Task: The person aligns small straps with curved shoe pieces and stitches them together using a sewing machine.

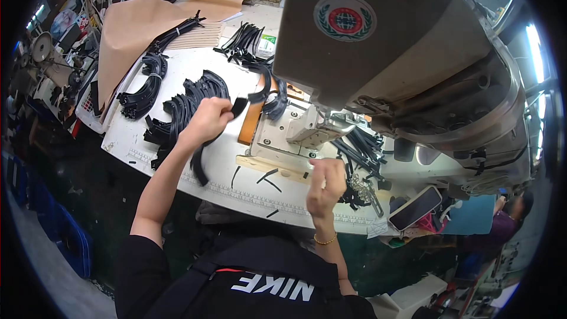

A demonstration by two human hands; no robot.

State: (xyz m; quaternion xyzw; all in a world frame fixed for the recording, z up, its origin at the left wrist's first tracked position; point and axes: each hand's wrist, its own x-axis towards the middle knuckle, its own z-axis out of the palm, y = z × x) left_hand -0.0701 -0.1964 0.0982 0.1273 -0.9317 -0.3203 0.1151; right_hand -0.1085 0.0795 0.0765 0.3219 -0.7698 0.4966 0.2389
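Note:
My left hand (208, 121) is closed round a curved black strip (201, 168). One end sticks out past the fingers and the rest hangs below the wrist. Just left of that hand, a pile of similar black strips (177, 106) lies on the white table (236, 82). My right hand (326, 186) is curled at the front of the sewing machine's bed (277, 142); whatever its fingers may hold is hidden. More black strips (273, 100) lie against the far side of the bed, and narrow dark strips (361, 147) are heaped right of the needle area.
The big sewing machine head (390, 53) overhangs the right side. A tied black bundle (144, 88) and brown paper (133, 35) lie far left. Black scraps (271, 180) dot the front, along a ruler tape (236, 194). A phone (416, 208) rests at right.

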